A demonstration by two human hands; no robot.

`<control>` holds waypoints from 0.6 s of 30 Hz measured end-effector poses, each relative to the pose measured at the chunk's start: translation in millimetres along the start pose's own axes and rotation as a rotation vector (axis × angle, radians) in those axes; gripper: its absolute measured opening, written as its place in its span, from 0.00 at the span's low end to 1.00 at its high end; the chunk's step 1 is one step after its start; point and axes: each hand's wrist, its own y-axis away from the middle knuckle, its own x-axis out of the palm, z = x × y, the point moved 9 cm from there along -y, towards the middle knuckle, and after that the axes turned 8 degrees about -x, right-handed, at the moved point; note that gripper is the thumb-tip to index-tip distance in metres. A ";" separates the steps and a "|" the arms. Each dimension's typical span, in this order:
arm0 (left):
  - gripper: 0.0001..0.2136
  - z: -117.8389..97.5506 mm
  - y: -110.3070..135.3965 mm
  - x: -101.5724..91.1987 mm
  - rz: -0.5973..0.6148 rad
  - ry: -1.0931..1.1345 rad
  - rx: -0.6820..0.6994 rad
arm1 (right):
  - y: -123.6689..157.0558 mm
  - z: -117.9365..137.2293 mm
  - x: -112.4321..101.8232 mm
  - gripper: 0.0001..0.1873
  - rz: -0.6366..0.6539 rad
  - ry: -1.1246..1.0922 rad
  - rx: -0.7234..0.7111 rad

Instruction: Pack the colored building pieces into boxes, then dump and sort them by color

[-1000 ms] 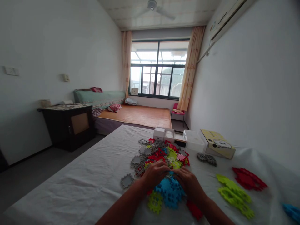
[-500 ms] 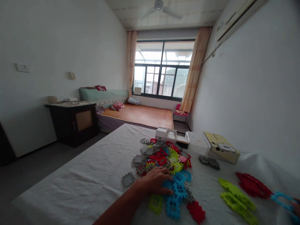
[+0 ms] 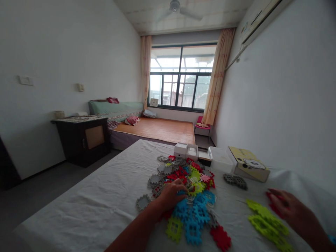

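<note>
A heap of flat interlocking plastic tiles [image 3: 183, 178] in grey, red, green and blue lies on the white cloth-covered table [image 3: 105, 196]. My left hand [image 3: 170, 194] rests on the heap's near side, fingers curled and pinching at a small piece I cannot make out, just above several blue tiles [image 3: 193, 215]. My right hand [image 3: 294, 210] hovers at the right, fingers stretched out and apart, holding nothing. It is over the red tile stack [image 3: 273, 206] and beside the joined lime-green tiles [image 3: 265, 224].
Small white boxes [image 3: 187, 151], a clear plastic tub [image 3: 220, 159] and a yellow carton [image 3: 249, 163] stand at the table's far side, with two joined grey tiles [image 3: 235, 181] in front. A dark cabinet [image 3: 82, 138] and a low bed [image 3: 154, 129] lie beyond, under the window.
My right hand left the heap, swung far right holding a blue tile, and is now back over the red and green stacks with nothing in it. My left hand stayed on the heap.
</note>
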 end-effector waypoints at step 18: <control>0.11 1.0 -3.4 -22.4 -0.152 0.187 0.023 | 73.5 159.6 174.7 0.17 0.511 -0.389 -0.265</control>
